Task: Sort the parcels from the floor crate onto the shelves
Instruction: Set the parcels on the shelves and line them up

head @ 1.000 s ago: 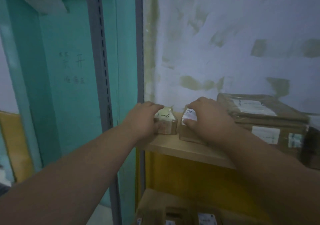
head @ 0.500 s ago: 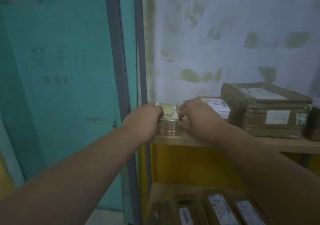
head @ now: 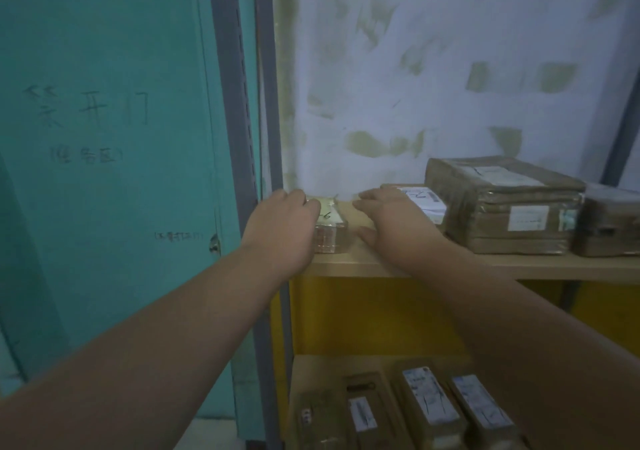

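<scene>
A small taped parcel marked "6" sits at the left end of the wooden shelf, close to the grey upright. My left hand grips its left side, fingers curled over the top edge. Just right of it, with a gap between, my right hand is open with fingers spread, its thumb low over the shelf board. That hand partly covers a flat brown parcel with a white label. The floor crate is out of view.
A large taped brown box and another box fill the shelf to the right. Several labelled parcels lie on the lower shelf. A grey slotted upright and a teal door stand at the left.
My right hand has let go of the small parcel and drawn slightly right, leaving a gap. My left hand stays on the parcel. The view has shifted a little.
</scene>
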Tool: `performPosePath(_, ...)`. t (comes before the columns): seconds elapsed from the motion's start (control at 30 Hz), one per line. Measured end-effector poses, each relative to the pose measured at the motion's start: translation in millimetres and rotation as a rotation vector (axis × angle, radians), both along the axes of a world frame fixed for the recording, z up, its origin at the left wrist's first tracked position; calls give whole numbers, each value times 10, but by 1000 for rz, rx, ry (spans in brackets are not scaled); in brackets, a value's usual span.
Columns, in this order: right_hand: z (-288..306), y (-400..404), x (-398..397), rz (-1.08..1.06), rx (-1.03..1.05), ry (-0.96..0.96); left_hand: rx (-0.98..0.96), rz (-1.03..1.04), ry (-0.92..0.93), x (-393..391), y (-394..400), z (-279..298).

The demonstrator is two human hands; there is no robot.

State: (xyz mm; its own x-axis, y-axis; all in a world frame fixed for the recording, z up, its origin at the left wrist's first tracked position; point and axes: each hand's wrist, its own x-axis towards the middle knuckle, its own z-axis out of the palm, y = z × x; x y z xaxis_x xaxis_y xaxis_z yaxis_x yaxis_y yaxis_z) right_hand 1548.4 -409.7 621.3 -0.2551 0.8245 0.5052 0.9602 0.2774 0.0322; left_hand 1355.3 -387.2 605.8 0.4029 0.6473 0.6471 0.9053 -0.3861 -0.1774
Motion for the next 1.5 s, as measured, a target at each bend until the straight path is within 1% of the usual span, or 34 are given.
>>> performPosePath(0.07,42,-144,178,-43,53,23,78,-100,-11,59,-25,-50)
performPosePath(0.1,75,-217,281,-69,63,24,80,-152,-34,121,-38,-66)
performPosePath(0.23,211,-339,662,-204,13,-9,-50,-266,-111,519,-93,-19)
performPosePath(0.3,253,-264,778,-251,-27,-30,-71,-260,-149,755,-66,12)
performPosePath(0.4,240,-127,858,-276,-98,-60,-79,-148,-119,1037,54,35)
performPosePath(0.47,192,-51,897,-263,-125,-55,-139,-116,-123,1145,115,22)
performPosePath(0.53,148,14,944,-226,-100,-11,-136,-112,-178,1205,143,10)
performPosePath(0.63,107,84,987,-136,-49,40,-85,-101,-264,1209,140,-2)
performPosePath(0.7,99,104,964,-89,-45,47,-77,-71,-289,1152,120,-8)
performPosePath(0.8,104,112,927,-46,-48,29,-100,-39,-346,1058,107,-22)
performPosePath(0.97,102,109,822,-24,-31,40,-130,-3,-366,964,99,-19)
performPosePath(1.13,117,60,750,-64,-32,20,-159,-50,-395,912,39,10)
performPosePath(1.27,106,-1,702,-104,-34,30,-189,-143,-383,825,-23,25)
performPosePath(1.37,57,-109,643,-93,26,99,-201,-218,-427,706,-42,1)
performPosePath(1.5,61,-349,652,-133,130,194,-118,-314,-396,716,-46,61)
